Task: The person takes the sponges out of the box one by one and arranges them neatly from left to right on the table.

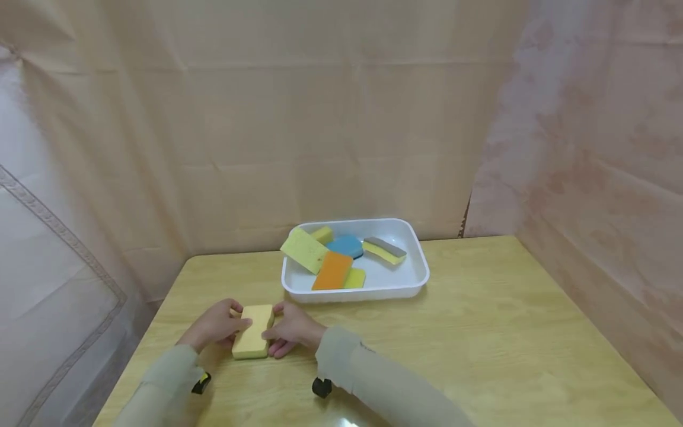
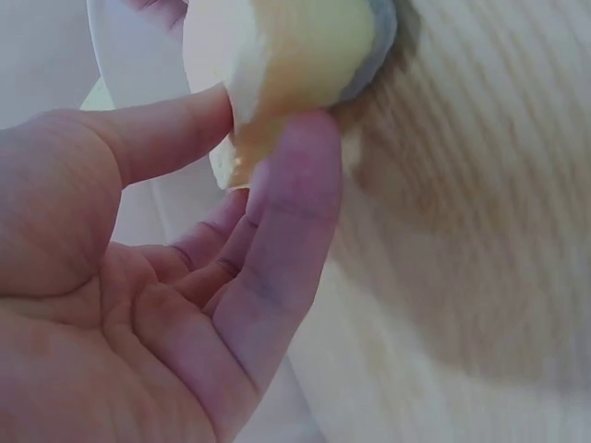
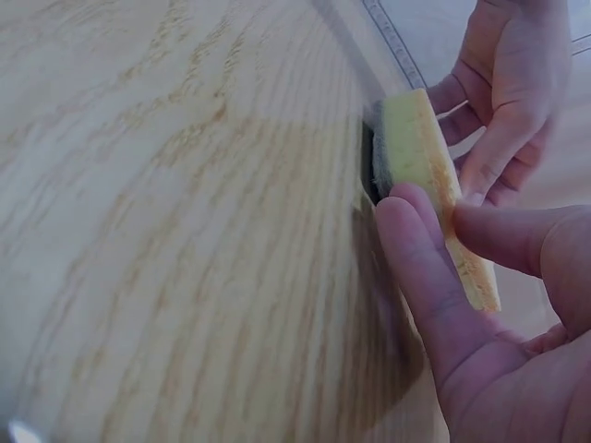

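Observation:
A yellow sponge (image 1: 253, 344) with a grey scouring layer on its underside is at the left front of the table, between both hands. My left hand (image 1: 217, 324) pinches its left edge, thumb on the top face and fingers along the side. On the opposite edge, my right hand (image 1: 296, 327) grips it in the same way. The right wrist view shows the sponge (image 3: 414, 148) from the side, its grey layer facing the tabletop. In the left wrist view, a fingertip and thumb press the near corner of the sponge (image 2: 319, 46).
Behind the hands stands a white tray (image 1: 392, 290) on the wooden table (image 1: 480, 332). Inside are an orange sponge (image 1: 333, 270), a blue sponge (image 1: 345, 245), a grey-and-yellow sponge (image 1: 381, 252) and several yellow ones. One pale yellow sponge (image 1: 303, 249) overhangs the tray's left rim. A curtain (image 1: 320, 118) hangs behind.

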A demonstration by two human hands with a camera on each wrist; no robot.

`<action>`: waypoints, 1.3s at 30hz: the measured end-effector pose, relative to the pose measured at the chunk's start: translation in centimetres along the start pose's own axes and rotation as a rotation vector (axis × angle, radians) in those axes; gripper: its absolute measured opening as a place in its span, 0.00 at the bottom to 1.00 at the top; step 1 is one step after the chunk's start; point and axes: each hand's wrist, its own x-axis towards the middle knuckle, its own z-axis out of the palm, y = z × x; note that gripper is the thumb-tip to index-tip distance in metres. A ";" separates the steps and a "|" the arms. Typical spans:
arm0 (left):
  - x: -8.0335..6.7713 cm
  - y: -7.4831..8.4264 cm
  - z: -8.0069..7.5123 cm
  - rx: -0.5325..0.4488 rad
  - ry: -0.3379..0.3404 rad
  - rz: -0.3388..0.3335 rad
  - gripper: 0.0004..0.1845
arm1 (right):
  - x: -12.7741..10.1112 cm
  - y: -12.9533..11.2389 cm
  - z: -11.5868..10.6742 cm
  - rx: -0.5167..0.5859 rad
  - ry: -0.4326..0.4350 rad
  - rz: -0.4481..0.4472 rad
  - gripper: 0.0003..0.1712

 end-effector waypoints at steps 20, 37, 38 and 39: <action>0.8 3.2 -2.0 0.162 -0.027 0.075 0.29 | -2.7 -5.2 -4.0 -0.162 -0.262 -0.073 0.34; 2.9 7.8 -1.5 -0.033 0.034 0.184 0.28 | -1.2 -8.9 -9.8 -0.079 -0.027 -0.199 0.29; 3.0 8.1 -1.4 -0.058 0.032 0.188 0.28 | -1.0 -9.0 -10.0 -0.068 -0.006 -0.202 0.28; 3.2 8.3 -1.4 -0.068 0.034 0.194 0.28 | -0.8 -9.0 -10.3 -0.057 0.012 -0.203 0.28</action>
